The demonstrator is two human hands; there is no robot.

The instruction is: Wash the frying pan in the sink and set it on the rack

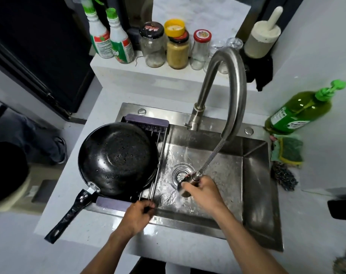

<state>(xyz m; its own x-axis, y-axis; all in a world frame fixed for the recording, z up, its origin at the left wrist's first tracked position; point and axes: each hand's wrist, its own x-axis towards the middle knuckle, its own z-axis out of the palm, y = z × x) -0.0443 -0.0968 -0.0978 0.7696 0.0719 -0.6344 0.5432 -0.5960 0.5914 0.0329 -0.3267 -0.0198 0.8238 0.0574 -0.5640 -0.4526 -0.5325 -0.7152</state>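
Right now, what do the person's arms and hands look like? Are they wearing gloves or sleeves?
No gloves and no sleeves in view. Both forearms are bare from the bottom edge of the picture up to the left hand and the right hand. I see no watch, ring or bracelet on either one. The fingers look bare too.

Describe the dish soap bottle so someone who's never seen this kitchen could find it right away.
Start at the steel sink and go to its back right corner, past the tall curved faucet. On the white counter there, the soap bottle leans toward the wall, above a green sponge. It is the only bottle with yellow-green liquid and a bright green pump top; the spray bottles on the shelf are white.
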